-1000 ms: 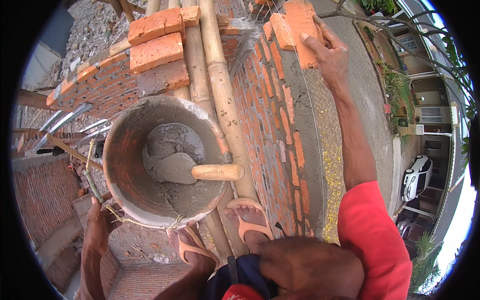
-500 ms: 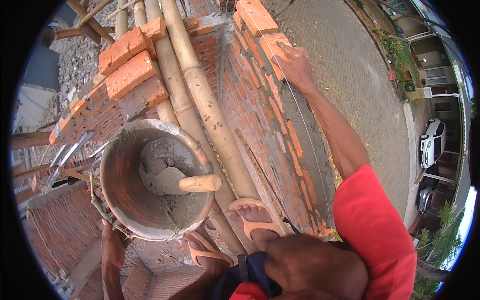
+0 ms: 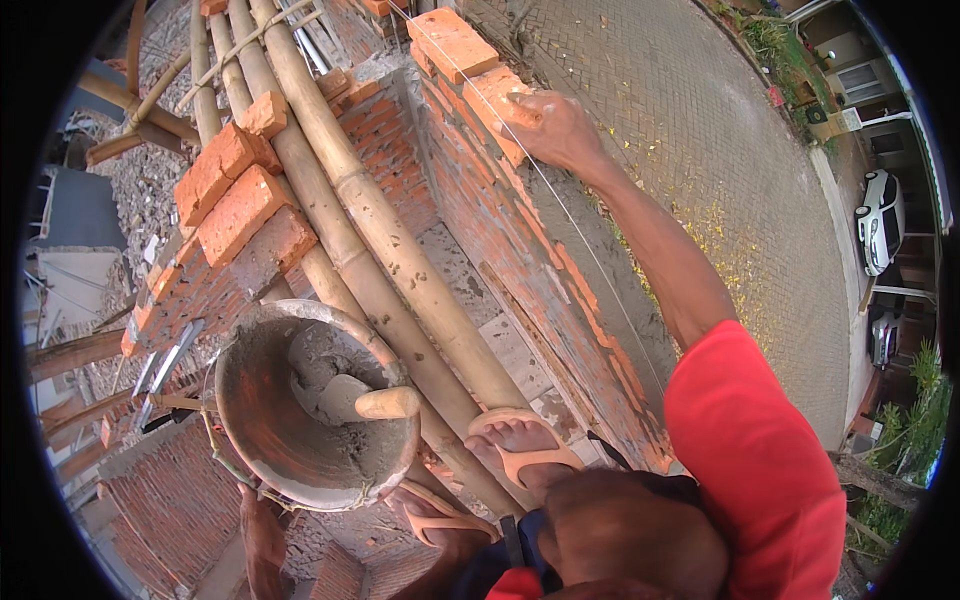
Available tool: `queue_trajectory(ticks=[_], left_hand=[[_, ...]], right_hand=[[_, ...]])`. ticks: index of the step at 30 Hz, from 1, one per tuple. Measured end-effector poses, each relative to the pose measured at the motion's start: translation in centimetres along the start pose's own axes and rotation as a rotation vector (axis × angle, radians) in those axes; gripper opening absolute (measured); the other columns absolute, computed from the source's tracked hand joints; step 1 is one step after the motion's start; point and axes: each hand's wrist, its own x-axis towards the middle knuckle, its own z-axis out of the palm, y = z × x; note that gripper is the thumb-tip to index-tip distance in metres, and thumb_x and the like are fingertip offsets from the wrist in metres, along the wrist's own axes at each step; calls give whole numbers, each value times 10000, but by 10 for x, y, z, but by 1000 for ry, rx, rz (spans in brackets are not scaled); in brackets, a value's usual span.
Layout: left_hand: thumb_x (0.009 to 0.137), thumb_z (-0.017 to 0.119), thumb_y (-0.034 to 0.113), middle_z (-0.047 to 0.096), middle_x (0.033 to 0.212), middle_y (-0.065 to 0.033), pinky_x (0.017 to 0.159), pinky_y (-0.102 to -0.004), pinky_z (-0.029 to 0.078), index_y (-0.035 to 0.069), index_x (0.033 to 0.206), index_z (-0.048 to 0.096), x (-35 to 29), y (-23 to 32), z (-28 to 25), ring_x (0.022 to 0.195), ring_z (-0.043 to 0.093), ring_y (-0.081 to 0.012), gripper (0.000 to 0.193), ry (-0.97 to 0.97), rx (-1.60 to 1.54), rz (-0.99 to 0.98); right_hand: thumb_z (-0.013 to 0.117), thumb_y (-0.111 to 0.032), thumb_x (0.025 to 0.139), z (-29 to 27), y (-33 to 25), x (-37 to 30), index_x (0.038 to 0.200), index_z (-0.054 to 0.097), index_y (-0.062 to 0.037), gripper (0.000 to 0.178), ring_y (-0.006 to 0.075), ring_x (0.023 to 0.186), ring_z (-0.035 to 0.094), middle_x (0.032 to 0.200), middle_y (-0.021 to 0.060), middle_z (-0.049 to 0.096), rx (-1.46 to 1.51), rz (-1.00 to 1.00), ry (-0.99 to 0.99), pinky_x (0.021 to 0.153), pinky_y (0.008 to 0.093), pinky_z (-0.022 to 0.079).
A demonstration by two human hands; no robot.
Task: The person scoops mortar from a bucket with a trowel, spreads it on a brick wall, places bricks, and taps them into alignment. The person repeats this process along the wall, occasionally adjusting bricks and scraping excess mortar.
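My right hand (image 3: 560, 130) is stretched out to the wall, its fingers closed over an orange brick (image 3: 490, 98) at the end of the top course. Another brick (image 3: 452, 45) lies beyond it, and grey mortar (image 3: 590, 235) covers the wall top on the near side. A thin string (image 3: 570, 215) runs along the wall. By the lower left of a mortar bucket (image 3: 232, 370) is my left hand (image 3: 262, 528), close to the cord handle; its fingers are mostly hidden. Inside the bucket a trowel rests in wet mortar, its wooden handle (image 3: 388, 403) pointing right.
My sandalled feet (image 3: 520, 445) stand on bamboo poles (image 3: 400, 275). Several loose bricks (image 3: 240, 215) are stacked across the poles at left. Lower brick walls (image 3: 170, 480) and rubble are below on the left. Beyond the wall lies a paved road (image 3: 690, 150) with a parked white car (image 3: 880, 225).
The view has shifted, so the wall and bricks appear farther left and the bucket lower. My right hand stays on the same brick; my left hand stays by the bucket.
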Motion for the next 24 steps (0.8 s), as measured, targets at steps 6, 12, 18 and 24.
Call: queue_trajectory(ticks=[6, 12, 18, 24], left_hand=[[1076, 328, 669, 579, 1409, -157, 998, -466, 454, 137, 1625, 318, -3, 3, -17, 1195, 586, -259, 765, 34, 146, 5], [1098, 359, 599, 637, 1299, -152, 830, -377, 552, 147, 1608, 349, -17, 17, -46, 1034, 661, -236, 681, 0, 263, 5], [1098, 416, 563, 654, 1275, -155, 859, -385, 563, 131, 1618, 313, -24, 34, -60, 1050, 677, -251, 684, 38, 343, -31], [1103, 405, 555, 651, 1304, -148, 874, -384, 561, 138, 1632, 307, -32, 53, -53, 1061, 673, -244, 681, 22, 459, -23]], right_hand=[[784, -527, 835, 5, 5, -2, 1334, 725, -165, 619, 414, 1130, 685, 1294, 227, 678, 35, 26, -11, 953, 521, 553], [777, -444, 817, 8, 12, -14, 1317, 738, -203, 556, 385, 1142, 680, 1224, 183, 705, 136, 7, 31, 992, 501, 549], [786, -404, 773, 2, 8, -15, 1310, 742, -185, 582, 357, 1100, 702, 1187, 184, 724, 224, 86, -40, 944, 481, 569], [794, -407, 781, -3, 7, -17, 1309, 739, -165, 583, 348, 1039, 726, 1155, 200, 733, 271, 103, -105, 891, 469, 582]])
